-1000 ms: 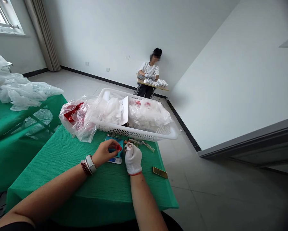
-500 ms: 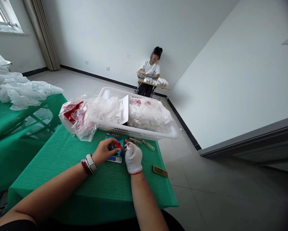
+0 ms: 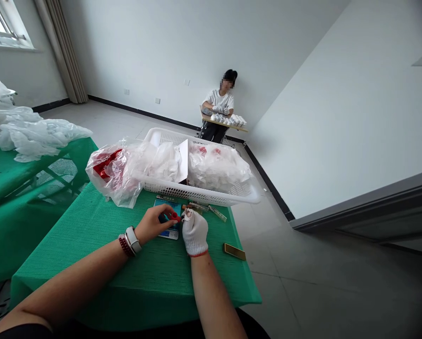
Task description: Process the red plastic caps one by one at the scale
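My left hand [image 3: 153, 224], bare with a wristwatch and a beaded bracelet, grips a small red plastic piece [image 3: 174, 216] in its fingertips. My right hand [image 3: 195, 231], in a white knit glove with bandaged or cut fingertips, sits right beside that piece. Whether the right fingers hold anything is hidden. Both hands hover over a small digital scale [image 3: 169, 233], whose blue-patterned top is partly covered by them.
A white plastic basket [image 3: 196, 195] full of clear bags stands behind the scale, beside a bag of red parts [image 3: 107, 172]. Small tools [image 3: 216, 214] and a brass bar [image 3: 234, 252] lie on the green mat [image 3: 69, 240]. A seated co-worker [image 3: 219, 101] works at the far wall.
The head view has tilted slightly. My hands stay close together over the scale, and the red piece shifts a little in my left fingers. The co-worker's arms have moved at the far table.
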`<state>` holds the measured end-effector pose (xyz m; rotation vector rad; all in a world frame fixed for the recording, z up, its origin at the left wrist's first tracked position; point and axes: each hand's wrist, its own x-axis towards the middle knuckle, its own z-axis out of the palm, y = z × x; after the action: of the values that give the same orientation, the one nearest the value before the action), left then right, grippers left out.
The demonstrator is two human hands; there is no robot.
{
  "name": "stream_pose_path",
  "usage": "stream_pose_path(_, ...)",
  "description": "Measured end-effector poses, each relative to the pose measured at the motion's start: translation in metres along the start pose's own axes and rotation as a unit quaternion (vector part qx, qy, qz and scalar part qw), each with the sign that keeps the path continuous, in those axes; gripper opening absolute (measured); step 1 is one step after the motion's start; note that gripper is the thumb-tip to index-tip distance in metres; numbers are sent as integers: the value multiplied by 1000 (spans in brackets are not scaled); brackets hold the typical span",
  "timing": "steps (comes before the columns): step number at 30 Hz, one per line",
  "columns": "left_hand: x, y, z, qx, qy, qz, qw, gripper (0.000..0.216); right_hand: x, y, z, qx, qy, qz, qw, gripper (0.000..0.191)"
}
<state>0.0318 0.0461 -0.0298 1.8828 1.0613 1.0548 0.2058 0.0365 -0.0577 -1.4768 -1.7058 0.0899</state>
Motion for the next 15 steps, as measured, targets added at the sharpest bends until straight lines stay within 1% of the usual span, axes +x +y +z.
stream_pose_path(3,1,0,-1,17,24,-11,1000,25,0,-1,-1,21,-23,-22,999,51)
stream_pose_path(6,1,1,-2,-8,28,-17,999,24,1,-1,0,27,-32,-17,999,51)
stream_pose_path(11,0,4,-2,-15,7,5,1000,17,1,-2,1,1,-5,25,1000,51)
stream_pose_path(15,-3,8,-1,8,18,-2,1000,17,-1,-4,-2,3,8,31,999,51)
